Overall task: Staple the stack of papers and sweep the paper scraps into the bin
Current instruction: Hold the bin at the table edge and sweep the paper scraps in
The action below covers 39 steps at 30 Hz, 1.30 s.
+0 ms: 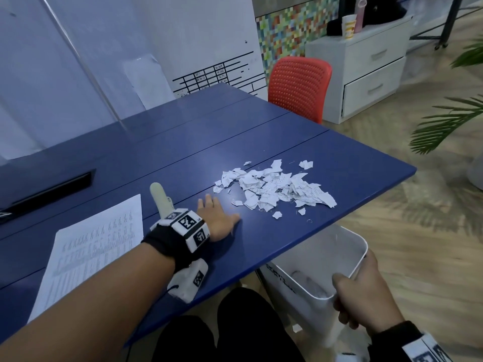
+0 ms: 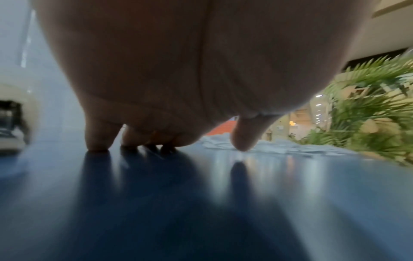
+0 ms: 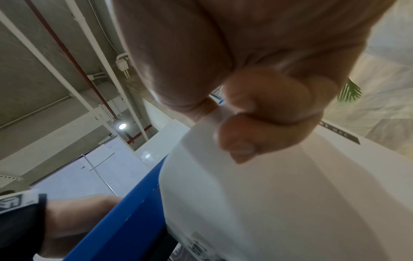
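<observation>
Two hands show from the head view: the left hand (image 1: 219,220) lies flat, fingers straight, on the blue table (image 1: 274,131), just beside the heap of torn white paper scraps (image 1: 277,188); the right hand (image 1: 362,296) grips the rim of the white plastic bin (image 1: 300,278) below the table edge. A printed white paper stack (image 1: 88,249) lies left, beside a beige stapler (image 1: 160,198).

Left wrist: fingertips (image 2: 97,141) touch the tabletop, scraps beyond.

Right wrist: thumb and fingers (image 3: 263,113) pinch the bin wall (image 3: 290,203).

Printed stack of papers (image 1: 91,246) — text too small, bin (image 1: 308,283) lettering — blurred, unreadable
</observation>
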{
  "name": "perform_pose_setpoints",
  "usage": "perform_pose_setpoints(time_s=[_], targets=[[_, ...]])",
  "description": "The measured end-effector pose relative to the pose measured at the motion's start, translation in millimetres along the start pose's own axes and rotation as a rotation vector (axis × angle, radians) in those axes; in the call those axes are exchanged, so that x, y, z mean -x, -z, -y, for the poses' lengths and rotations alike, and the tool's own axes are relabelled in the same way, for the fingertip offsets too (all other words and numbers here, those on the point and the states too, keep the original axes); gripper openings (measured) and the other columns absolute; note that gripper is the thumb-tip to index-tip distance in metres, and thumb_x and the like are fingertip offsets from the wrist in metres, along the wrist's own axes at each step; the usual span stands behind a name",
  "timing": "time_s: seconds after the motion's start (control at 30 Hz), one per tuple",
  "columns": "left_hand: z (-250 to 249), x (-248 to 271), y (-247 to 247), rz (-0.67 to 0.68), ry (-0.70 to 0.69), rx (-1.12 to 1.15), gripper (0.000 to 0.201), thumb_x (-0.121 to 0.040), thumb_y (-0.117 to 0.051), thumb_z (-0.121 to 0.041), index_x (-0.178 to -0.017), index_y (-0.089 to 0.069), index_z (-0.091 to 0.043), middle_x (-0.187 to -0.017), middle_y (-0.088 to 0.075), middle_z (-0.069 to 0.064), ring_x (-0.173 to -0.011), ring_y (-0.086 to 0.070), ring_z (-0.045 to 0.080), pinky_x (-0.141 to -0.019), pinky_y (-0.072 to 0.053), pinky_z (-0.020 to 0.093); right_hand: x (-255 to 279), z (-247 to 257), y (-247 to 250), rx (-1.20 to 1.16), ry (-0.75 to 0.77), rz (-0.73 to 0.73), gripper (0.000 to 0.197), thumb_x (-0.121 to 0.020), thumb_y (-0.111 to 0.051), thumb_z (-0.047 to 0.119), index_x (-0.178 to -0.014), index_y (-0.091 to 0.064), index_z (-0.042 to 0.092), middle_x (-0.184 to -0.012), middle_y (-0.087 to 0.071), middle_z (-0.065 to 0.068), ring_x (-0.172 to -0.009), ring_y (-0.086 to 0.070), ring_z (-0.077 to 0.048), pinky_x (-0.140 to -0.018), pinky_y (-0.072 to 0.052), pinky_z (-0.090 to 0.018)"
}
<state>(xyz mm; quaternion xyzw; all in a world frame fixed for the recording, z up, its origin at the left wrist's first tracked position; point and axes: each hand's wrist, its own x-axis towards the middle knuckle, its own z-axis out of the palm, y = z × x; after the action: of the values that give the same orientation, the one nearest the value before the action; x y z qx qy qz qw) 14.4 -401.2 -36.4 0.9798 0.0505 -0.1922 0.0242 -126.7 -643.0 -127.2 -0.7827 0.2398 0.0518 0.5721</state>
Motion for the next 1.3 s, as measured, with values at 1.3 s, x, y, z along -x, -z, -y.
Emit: perform_pose_setpoints(time_s=[1.3], targets=[[-91, 90, -36, 0.039, -0.546, -0.012, 0.075, -0.094, -0.045, -0.044, -0.155, -0.008, -0.021, -0.164, 0.010, 0.010, -0.151, 0.012, 0.029, -0.123, -0.003, 0.043, -11, 4, 16, 0.002, 0.021, -0.018, 0.054, -0.081, -0.050, 0.002, -0.129, -0.036, 0.024, -0.056, -0.061, -0.024, -0.030, -0.050, -0.028, -0.033, -0.038, -0.024]])
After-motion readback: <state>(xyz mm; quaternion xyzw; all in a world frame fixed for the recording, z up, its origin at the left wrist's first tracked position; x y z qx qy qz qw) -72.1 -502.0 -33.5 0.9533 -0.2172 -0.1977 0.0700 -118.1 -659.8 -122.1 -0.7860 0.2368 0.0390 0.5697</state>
